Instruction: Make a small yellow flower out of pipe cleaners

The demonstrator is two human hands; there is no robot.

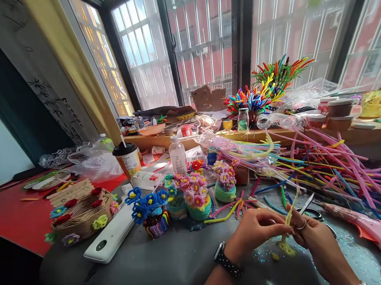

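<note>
My left hand [254,232], with a dark dotted watch strap at the wrist, pinches a thin yellow-green fuzzy strand [288,217] near its middle. Close beside it on the right, my right hand [314,237], a ring on one finger, has its fingers closed on the same strand, whose upper end sticks up between the hands. Below the fingers lies a yellow-green fuzzy piece [286,248] on the grey surface, with a small yellow bit [275,256] beside it. Just behind my right hand are scissors [309,212], partly covered by it.
A pink glue gun [370,230] lies at the right. Small pots of fuzzy flowers [199,202], a white power strip [112,237] and a twine basket [85,215] stand to the left. Colourful pipe cleaners [327,164] are heaped behind, near a bottle [178,156] and a cup [128,160].
</note>
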